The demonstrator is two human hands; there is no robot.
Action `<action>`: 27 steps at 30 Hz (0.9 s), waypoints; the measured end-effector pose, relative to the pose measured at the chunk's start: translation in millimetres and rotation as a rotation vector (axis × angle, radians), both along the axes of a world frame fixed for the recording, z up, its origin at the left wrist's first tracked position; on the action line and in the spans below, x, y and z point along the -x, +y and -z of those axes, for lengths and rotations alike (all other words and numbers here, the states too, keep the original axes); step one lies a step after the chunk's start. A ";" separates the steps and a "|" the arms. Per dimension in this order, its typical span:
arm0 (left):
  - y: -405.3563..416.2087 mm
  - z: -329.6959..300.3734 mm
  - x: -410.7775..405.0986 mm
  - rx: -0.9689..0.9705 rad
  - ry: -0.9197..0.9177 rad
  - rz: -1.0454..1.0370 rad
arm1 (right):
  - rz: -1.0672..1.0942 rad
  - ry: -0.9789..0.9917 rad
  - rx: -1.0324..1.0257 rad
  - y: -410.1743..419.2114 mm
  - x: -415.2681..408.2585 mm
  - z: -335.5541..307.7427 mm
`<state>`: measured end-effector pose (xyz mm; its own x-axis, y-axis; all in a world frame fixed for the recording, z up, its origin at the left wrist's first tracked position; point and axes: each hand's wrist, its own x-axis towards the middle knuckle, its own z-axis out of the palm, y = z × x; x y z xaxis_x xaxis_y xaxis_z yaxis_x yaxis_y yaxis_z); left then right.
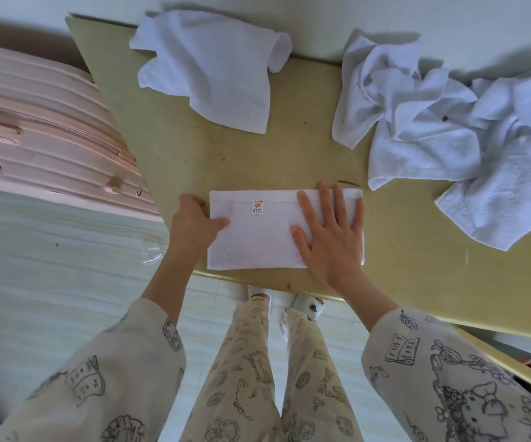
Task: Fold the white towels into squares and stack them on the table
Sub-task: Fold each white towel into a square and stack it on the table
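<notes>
folded towel (267,237) front | loose towel (206,74) behind | towel heap (449,129) right

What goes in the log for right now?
left hand: pinches folded towel edge | right hand: flat on it | crumpled towels: unfolded

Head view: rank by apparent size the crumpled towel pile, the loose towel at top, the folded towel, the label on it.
1. crumpled towel pile
2. loose towel and folded towel: look similar, the folded one nearer, so unranked
3. label
</notes>
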<state>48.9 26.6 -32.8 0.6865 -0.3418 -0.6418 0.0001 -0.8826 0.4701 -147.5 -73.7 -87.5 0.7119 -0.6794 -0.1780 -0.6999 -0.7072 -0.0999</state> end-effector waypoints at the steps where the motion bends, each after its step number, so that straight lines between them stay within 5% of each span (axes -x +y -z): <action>1: 2.8 1.2 -0.3 0.027 0.059 -0.076 | 0.000 0.000 -0.001 0.1 -0.1 0.0; 4: 4.7 2.6 5.3 0.051 0.130 -0.110 | -0.003 -0.002 -0.003 -0.1 0.1 0.2; 13: 10.5 1.6 28.8 0.138 -0.116 0.024 | -0.004 -0.012 -0.022 -0.2 1.5 -0.1; 23: 4.4 -2.0 32.8 0.408 0.150 -0.547 | -0.012 0.016 -0.096 -3.0 -0.2 -4.9; 27: -13.6 -24.1 58.0 0.463 -0.120 -0.398 | 0.129 -0.328 -0.382 -10.2 3.5 -30.6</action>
